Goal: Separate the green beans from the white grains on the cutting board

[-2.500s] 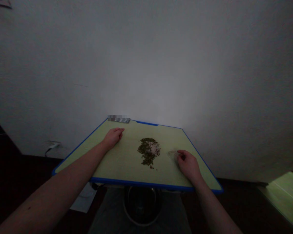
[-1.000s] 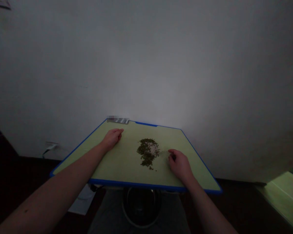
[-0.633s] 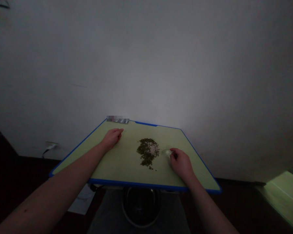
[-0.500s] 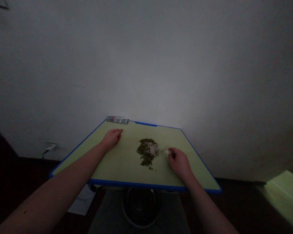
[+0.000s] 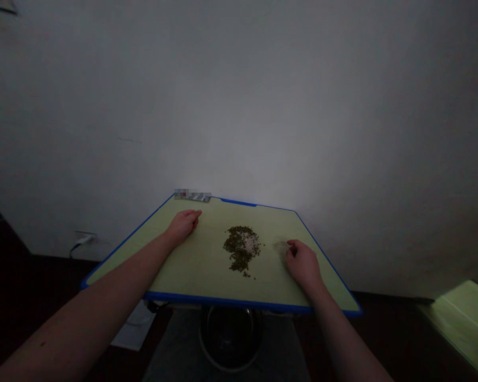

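- The right hand (image 5: 302, 260) has its grip clamped on a faint clear piece (image 5: 281, 245), between the pile (image 5: 239, 249) and the right edge; the piece's exact shape is too dim to tell.
- The left hand (image 5: 183, 225) lies toward the far-left corner; its fingers look curled, but I cannot tell how closely, or whether they hold anything.
- The pile, small greenish grains with 1 paler patch (image 5: 249, 242) on its right side, sits near the middle of the tabletop (image 5: 207, 276), a few strays (image 5: 246, 275) trailing toward the near edge.
- A light pinch and small, low, slow movements probably suit the clear piece best; quick ones could scatter grains.
- A dark bowl (image 5: 231, 368) sits below the near edge, where falling grains might land.
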The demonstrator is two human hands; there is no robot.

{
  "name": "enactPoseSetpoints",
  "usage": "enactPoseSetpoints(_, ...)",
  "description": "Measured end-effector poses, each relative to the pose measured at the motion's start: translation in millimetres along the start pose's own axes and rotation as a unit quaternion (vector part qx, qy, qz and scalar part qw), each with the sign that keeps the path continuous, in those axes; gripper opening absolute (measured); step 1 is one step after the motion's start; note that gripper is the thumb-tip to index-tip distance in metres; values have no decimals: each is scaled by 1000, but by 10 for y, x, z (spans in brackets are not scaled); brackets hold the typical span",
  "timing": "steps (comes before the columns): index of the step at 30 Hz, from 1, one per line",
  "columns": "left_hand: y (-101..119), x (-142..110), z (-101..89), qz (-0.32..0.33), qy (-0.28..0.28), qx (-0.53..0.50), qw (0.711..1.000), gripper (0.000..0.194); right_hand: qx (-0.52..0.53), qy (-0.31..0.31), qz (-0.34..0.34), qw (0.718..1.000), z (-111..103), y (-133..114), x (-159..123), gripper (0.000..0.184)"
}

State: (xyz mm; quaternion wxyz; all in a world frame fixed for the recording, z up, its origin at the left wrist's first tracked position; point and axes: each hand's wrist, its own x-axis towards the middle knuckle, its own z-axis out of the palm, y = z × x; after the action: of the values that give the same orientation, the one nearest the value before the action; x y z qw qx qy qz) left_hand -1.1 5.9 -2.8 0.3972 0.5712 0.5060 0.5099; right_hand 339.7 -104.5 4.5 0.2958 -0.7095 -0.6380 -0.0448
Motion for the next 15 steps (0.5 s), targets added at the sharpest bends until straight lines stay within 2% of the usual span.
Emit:
enactPoseSetpoints(10, 67, -39, 1, -3, 1, 8, 1000, 39, 30, -14, -15, 999, 56, -100, 13, 30)
enactPoseSetpoints(15, 71, -42, -6, 0, 0, 11, 1000, 39, 29, -22, 0, 999, 98, -79, 90, 29)
